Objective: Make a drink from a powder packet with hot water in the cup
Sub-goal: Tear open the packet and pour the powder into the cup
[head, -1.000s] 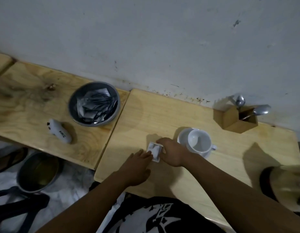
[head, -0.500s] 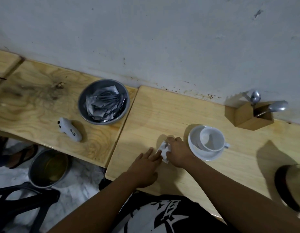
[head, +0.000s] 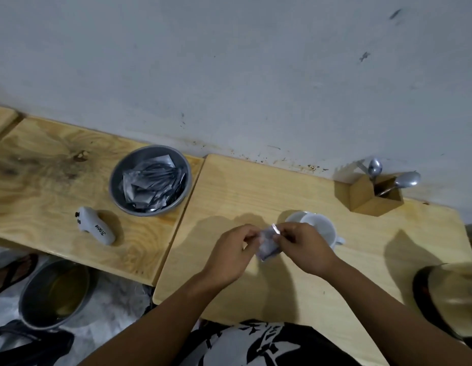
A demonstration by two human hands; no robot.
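The fingertips of both hands pinch the top edge of one small silver packet [head: 267, 245]. The left hand [head: 229, 257] holds the left corner and the right hand [head: 303, 247] holds the right corner, fingers closed tight on the foil. The packet hangs between them, up off the table [head: 256, 186], and it looks shut for now.

This looks like the tearing step. The powder is not in the cup yet.

The white cup [head: 320, 228] sits on its saucer just behind the right hand. It looks empty inside. To go on, the hands probably need to pull apart to rip the top, then tip the packet over the cup. A soft pull is best, or powder could jump out onto the wood.

Farther back, a wooden box [head: 361, 196] by the wall holds spoons [head: 406, 180] for stirring. On the left, a grey bowl [head: 118, 191] is full of more packets, with a small white gadget [head: 97, 228] near it. At the right edge is a blurry round thing; I cannot tell what it is.
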